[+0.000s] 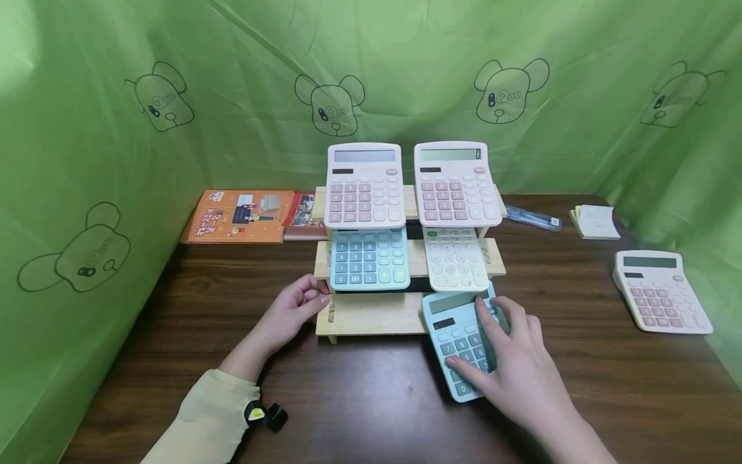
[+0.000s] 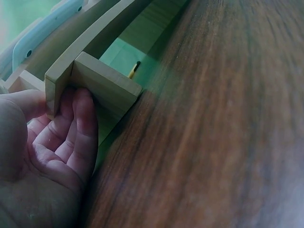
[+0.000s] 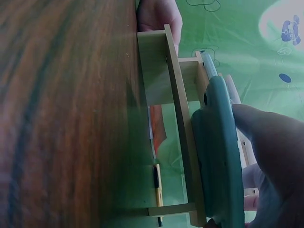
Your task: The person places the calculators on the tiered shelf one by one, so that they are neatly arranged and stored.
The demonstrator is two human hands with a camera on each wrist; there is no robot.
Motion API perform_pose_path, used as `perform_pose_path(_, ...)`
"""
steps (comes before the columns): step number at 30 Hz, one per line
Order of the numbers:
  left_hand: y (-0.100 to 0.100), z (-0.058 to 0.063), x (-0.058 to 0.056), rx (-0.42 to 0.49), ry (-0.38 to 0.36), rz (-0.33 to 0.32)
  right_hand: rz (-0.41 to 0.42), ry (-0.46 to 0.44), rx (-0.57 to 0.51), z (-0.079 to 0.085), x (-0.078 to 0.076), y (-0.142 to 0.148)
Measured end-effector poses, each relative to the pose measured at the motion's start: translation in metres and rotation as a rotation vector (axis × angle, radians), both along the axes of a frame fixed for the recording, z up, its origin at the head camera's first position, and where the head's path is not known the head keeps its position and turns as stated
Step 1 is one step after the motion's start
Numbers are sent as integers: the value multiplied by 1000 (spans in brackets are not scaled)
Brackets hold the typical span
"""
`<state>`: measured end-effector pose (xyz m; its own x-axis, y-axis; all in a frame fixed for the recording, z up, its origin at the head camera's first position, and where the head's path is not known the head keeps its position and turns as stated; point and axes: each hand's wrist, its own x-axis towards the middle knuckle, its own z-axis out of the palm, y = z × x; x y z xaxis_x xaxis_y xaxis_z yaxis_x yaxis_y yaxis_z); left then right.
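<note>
A three-step wooden rack (image 1: 377,317) stands on the table. At the left end of its lowest step, my left hand (image 1: 290,314) pinches the board, thumb above and fingers curled beneath, as the left wrist view shows of the rack's edge (image 2: 61,78). My right hand (image 1: 524,367) holds a blue calculator (image 1: 449,332) over the right part of that step, angled and jutting past the front edge. In the right wrist view the calculator (image 3: 221,147) lies against or very near the board. A blue calculator (image 1: 371,263) and a white calculator (image 1: 456,261) occupy the middle step.
Two pink-and-white calculators, left (image 1: 365,187) and right (image 1: 456,185), stand on the top step. Another pink-and-white calculator (image 1: 661,293) lies at the right. Behind are an orange book (image 1: 240,216), a blue packet (image 1: 533,218) and a notepad (image 1: 596,222). Green curtain (image 1: 417,77) encloses the table.
</note>
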<state>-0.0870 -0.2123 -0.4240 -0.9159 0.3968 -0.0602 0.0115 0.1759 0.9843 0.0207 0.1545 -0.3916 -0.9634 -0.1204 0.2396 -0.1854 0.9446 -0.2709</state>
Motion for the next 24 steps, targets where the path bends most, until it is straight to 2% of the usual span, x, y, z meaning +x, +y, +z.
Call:
perform_pose_path(9,0,1,0,-6,-5,-2,96,42,-35,0,4,-1)
perform_pose_path(12,-2,-11,-4,-1,-4,-6,127,53,-29,0,5,-1)
perform_pose_path(16,-6,-28,-10,-2,2,-5,145,24,-4,0,6,-2)
perform_pose_path(24,-8,-29,-10,-6,4,-10,193,2,20,-1,5,0)
